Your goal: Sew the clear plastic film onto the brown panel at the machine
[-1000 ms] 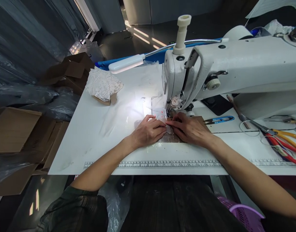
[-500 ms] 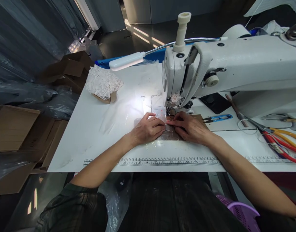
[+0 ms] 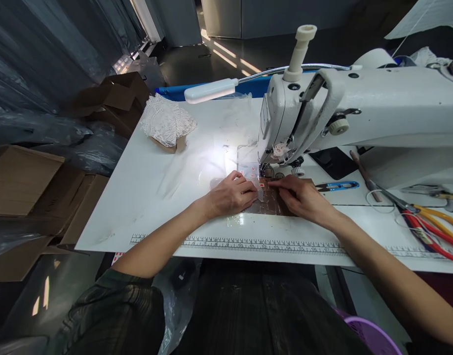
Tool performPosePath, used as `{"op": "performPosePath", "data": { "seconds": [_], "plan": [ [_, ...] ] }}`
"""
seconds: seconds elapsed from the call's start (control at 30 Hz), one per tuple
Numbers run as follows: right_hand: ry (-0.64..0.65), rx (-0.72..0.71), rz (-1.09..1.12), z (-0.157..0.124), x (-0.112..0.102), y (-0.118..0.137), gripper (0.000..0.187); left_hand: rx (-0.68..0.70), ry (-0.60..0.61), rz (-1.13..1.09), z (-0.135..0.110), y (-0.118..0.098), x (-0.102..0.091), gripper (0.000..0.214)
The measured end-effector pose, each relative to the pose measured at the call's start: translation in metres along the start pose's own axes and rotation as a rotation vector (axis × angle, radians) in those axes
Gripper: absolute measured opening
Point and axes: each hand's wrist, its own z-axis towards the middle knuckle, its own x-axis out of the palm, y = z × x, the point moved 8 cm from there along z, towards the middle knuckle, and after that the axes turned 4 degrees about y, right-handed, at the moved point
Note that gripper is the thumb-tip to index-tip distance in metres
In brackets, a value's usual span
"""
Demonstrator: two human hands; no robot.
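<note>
Under the needle area of a white sewing machine (image 3: 389, 113) lies sheer whitish fabric (image 3: 261, 193) with small red marks. It overlaps a brown, see-through-looking piece (image 3: 273, 204) on the table. My left hand (image 3: 232, 195) is closed, its bent fingers pressed together on the sheer fabric left of the presser foot (image 3: 263, 170). To the right, my right hand (image 3: 304, 198) rests on the brown piece. Its index finger reaches left beside a small red mark (image 3: 262, 185), the other fingers lying apart below. What lies beneath both palms is hidden.
A lit lamp (image 3: 210, 91) hangs over the table. White lace (image 3: 167, 121) sits at the back left. Blue thread snips (image 3: 339, 186), a dark phone-like slab (image 3: 333, 162) and orange- and red-handled scissors (image 3: 439, 222) lie right. A printed ruler (image 3: 241, 245) runs along the front edge.
My right hand has drawn away from my left fingers, uncovering a red mark and more of the brown piece between them. The whole view has shifted and tilted slightly.
</note>
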Motion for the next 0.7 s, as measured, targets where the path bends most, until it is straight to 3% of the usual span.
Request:
{"op": "performPosePath", "data": {
  "seconds": [0.1,0.23,0.4,0.6,0.7],
  "plan": [
    [-0.012,-0.17,-0.139,-0.009,0.008,0.016,0.039,0.006,-0.004,0.022,0.0,-0.001,0.0,0.02],
    [-0.03,-0.293,-0.244,-0.018,0.016,0.023,0.038,0.0,-0.018,0.019,0.001,-0.002,-0.001,0.021],
    [-0.052,-0.311,-0.369,-0.02,0.022,0.022,0.035,-0.015,-0.034,-0.066,0.0,0.0,-0.005,0.018],
    [-0.068,-0.304,-0.401,-0.02,0.024,0.023,0.033,-0.213,-0.234,-0.051,-0.005,0.023,-0.018,0.021],
    [-0.084,-0.318,-0.413,-0.021,0.024,0.024,0.033,-0.188,-0.225,-0.045,-0.002,0.022,-0.014,0.018]
  ]
}}
